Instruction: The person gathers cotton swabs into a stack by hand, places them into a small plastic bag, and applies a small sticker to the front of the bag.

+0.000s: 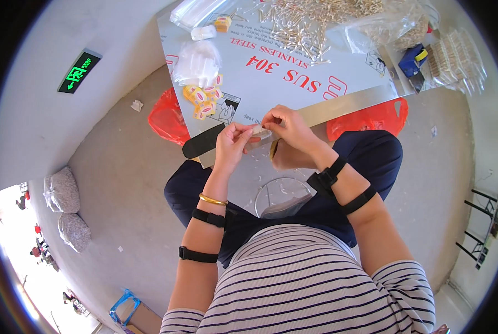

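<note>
I hold my left hand and right hand close together ahead of me, fingertips pinched and meeting, both forearms angled inward.

Grey concrete floor (sunlit corner)

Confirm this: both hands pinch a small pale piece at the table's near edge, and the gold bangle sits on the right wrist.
Not quite. In the head view the gold bangle sits on the left wrist. The rest holds: left hand and right hand pinch the small pale piece at the table edge.
</note>
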Demonstrator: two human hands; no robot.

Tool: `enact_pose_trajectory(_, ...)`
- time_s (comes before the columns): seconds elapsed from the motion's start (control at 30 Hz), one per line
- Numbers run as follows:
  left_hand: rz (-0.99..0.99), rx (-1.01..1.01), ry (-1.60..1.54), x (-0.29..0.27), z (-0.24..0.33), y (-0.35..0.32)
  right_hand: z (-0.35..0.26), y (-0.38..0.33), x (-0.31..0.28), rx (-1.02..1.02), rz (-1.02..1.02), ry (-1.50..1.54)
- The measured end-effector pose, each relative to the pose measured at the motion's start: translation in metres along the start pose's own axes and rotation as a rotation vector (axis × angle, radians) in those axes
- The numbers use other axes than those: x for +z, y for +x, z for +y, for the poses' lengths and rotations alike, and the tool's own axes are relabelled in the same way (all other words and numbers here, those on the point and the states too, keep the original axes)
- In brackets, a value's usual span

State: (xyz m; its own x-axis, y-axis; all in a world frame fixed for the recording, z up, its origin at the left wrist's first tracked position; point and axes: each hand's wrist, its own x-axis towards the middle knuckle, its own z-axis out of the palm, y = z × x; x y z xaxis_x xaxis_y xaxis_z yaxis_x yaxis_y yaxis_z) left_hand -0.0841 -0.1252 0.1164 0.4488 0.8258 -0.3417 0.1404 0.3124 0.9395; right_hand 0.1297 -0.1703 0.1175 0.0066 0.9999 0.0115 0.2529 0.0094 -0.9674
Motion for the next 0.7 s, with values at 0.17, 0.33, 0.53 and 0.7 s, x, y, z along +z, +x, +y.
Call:
enact_pose_trajectory(0.17, 0.007, 0.05, 0.011, -0.002, 0.008, -0.007, -0.018, 0.001, -0.006, -0.042, -0.027, -0.034)
enact_pose_trajectory(0.33, 0.038, 0.027, 0.022, 0.003, 0.025, -0.021, -0.033, -0.005, -0.008, -0.05, -0.03, -0.029)
enact_pose_trajectory(0.53, 0.096, 0.133, 0.084, 0.011, 0.026, -0.032, -0.039, -0.013, -0.003, -0.069, 0.017, 0.001)
enact_pose_trajectory(0.7, 0.116, 0.248, 0.062, 0.021, 0.024, -0.036, -0.036, -0.017, 0.006, -0.091, 0.064, 0.006)
